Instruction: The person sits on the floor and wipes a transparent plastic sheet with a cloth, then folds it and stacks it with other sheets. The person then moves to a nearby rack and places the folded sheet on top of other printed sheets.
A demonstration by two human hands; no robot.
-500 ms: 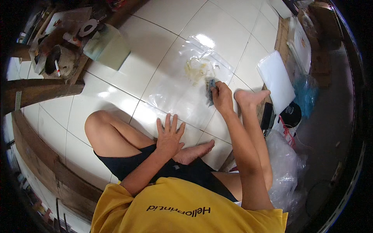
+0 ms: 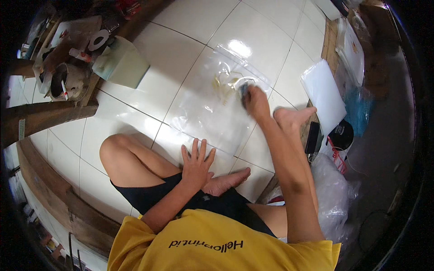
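Note:
A clear plastic bag [image 2: 199,104] with a faded yellowish print [image 2: 221,86] lies flat on the white tiled floor in front of me. My left hand [image 2: 197,162] rests with fingers spread on the bag's near edge. Over the bag's right side, beside the print, my right hand [image 2: 257,101] is closed on a crumpled dark grey-blue cloth [image 2: 244,92]. Motion smears that hand a little, and part of the cloth is hidden under its fingers.
At the upper left stand a pale square jerrycan [image 2: 121,63] and a wooden bench [image 2: 54,115] bearing a tape roll [image 2: 98,39] and a round tin [image 2: 68,81]. A stack of white plastic sheets [image 2: 323,92] leans at right. Crumpled clear plastic [image 2: 332,194] lies below it.
My right hand has moved the cloth slightly up along the bag's right side. The yellowish print looks fainter and smaller than before. My left hand stays on the near edge.

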